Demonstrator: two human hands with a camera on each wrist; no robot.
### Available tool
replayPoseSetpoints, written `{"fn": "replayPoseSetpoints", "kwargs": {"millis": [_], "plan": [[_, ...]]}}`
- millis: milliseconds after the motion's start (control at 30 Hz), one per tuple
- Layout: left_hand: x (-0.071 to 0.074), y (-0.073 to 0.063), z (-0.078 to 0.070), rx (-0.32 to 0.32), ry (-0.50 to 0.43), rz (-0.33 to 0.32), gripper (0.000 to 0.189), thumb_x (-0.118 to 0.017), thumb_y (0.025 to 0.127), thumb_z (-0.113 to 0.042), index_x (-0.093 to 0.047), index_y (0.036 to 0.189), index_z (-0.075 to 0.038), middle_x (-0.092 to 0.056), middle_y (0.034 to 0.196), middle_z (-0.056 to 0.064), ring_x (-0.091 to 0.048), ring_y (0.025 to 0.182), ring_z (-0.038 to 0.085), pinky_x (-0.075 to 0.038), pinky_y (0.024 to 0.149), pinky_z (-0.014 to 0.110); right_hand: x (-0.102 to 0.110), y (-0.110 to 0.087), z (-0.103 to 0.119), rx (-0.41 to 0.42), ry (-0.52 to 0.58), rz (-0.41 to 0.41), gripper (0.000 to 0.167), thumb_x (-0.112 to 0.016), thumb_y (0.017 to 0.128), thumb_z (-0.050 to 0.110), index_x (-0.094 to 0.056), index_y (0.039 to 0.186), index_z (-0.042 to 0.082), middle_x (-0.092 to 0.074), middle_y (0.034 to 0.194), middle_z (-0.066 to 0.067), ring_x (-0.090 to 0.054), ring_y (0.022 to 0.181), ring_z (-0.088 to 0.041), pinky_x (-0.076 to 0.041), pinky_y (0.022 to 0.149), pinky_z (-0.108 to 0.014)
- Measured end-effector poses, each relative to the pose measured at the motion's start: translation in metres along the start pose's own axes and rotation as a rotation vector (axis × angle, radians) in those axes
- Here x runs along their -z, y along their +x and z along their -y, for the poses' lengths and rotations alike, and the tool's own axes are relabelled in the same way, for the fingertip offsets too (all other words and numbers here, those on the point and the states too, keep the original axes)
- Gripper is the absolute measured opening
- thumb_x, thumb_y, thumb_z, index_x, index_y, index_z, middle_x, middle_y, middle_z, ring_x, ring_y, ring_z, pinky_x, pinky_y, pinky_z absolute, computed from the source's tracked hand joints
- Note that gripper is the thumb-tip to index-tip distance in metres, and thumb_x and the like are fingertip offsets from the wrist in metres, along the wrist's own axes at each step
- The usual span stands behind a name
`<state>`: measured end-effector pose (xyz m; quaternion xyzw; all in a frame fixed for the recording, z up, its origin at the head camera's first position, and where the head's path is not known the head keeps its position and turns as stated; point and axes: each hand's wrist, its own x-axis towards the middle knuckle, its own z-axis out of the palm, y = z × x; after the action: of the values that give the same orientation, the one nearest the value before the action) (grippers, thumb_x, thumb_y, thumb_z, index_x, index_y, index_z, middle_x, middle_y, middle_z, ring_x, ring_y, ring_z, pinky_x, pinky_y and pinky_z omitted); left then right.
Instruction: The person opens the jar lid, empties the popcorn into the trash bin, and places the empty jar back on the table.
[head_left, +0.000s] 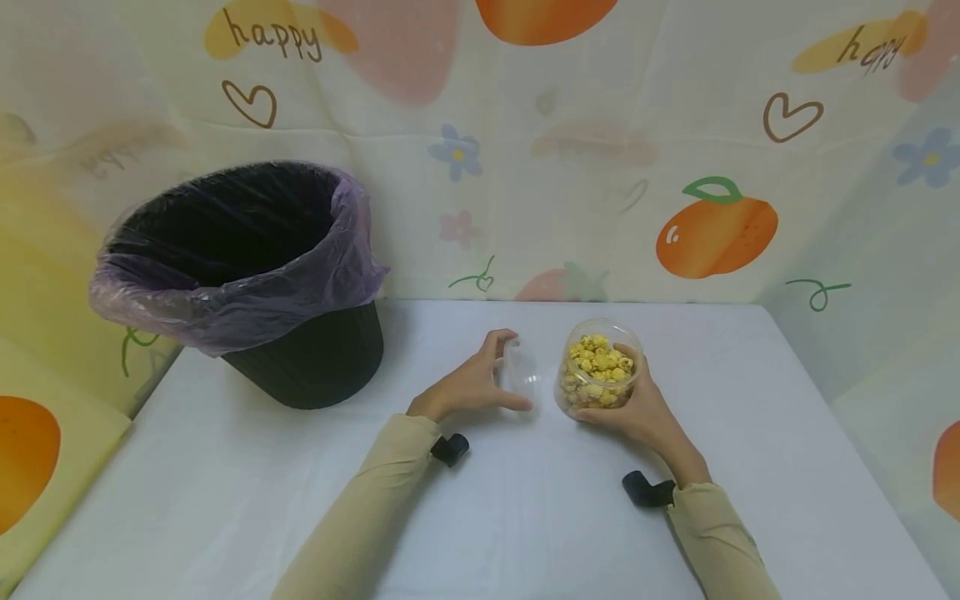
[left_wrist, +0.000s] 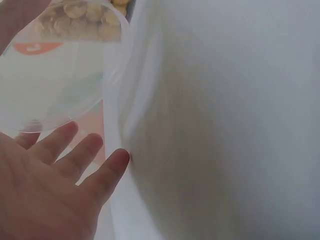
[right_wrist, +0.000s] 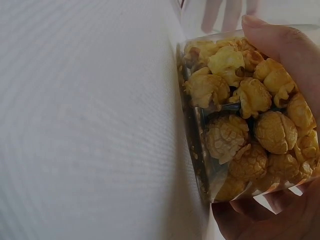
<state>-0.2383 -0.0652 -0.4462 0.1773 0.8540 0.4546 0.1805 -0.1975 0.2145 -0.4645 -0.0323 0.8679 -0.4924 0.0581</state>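
Plastic jar between right fingers

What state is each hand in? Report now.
Left hand: holding the clear lid between thumb and fingers.
Right hand: holding the jar of popcorn.

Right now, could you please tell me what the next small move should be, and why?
I'd probably have the left hand turn the lid level: it is held on edge beside the open jar, which the right hand holds upright on the table. Level, it would likely be easier to fit over the jar or lay down.
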Motion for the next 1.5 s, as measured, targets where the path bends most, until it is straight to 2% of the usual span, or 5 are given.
{"fn": "replayPoseSetpoints", "kwargs": {"millis": [600, 867, 1033, 1300, 1500], "plan": [[0.015, -0.013, 0.017, 0.012, 0.236, -0.034, 0.107, -0.088, 0.071, -0.038, -0.026, 0.156, -0.013, -0.037, 0.159, 0.01, -0.032, 0.148, 0.029, -0.027, 0.122, 0.046, -0.001, 0.0, 0.0, -0.003, -0.003, 0.008, 0.123, -0.092, 0.067, 0.034, -0.011, 0.156, 0.009, -0.026, 0.158, -0.025, -0.024, 0.148, -0.041, -0.021, 0.118, -0.064], [0.015, -0.013, 0.02, 0.026, 0.238, -0.03, 0.112, -0.089, 0.071, -0.034, -0.022, 0.157, -0.009, -0.037, 0.158, 0.013, -0.033, 0.148, 0.031, -0.027, 0.121, 0.047, 0.0, -0.001, 0.0, 0.005, 0.006, 0.012, 0.123, -0.092, 0.068, 0.033, -0.01, 0.156, 0.009, -0.025, 0.159, -0.023, -0.023, 0.149, -0.041, -0.02, 0.118, -0.064], [0.017, -0.017, 0.017, -0.02, 0.202, -0.054, 0.109, -0.086, 0.075, -0.034, -0.018, 0.157, -0.009, -0.035, 0.159, 0.014, -0.031, 0.148, 0.032, -0.027, 0.121, 0.05, 0.001, 0.0, 0.0, 0.002, 0.011, 0.019, 0.123, -0.092, 0.067, 0.035, -0.01, 0.156, 0.011, -0.025, 0.159, -0.022, -0.023, 0.149, -0.04, -0.02, 0.118, -0.065], [0.025, -0.029, 0.002, -0.052, 0.177, -0.191, 0.09, -0.071, 0.089, -0.045, -0.021, 0.157, -0.012, -0.034, 0.159, 0.009, -0.028, 0.15, 0.026, -0.026, 0.122, 0.048, 0.001, 0.001, -0.001, 0.006, 0.02, 0.024, 0.123, -0.092, 0.068, 0.033, -0.009, 0.156, 0.012, -0.024, 0.159, -0.021, -0.022, 0.149, -0.039, -0.02, 0.118, -0.065], [0.034, -0.039, -0.015, -0.171, 0.175, -0.434, 0.068, -0.066, 0.094, -0.035, -0.038, 0.149, -0.008, -0.047, 0.149, 0.012, -0.042, 0.141, 0.028, -0.035, 0.117, 0.049, 0.001, 0.001, -0.002, 0.011, 0.019, 0.023, 0.122, -0.092, 0.068, 0.033, -0.01, 0.156, 0.012, -0.024, 0.159, -0.021, -0.023, 0.149, -0.039, -0.021, 0.118, -0.064]]}}
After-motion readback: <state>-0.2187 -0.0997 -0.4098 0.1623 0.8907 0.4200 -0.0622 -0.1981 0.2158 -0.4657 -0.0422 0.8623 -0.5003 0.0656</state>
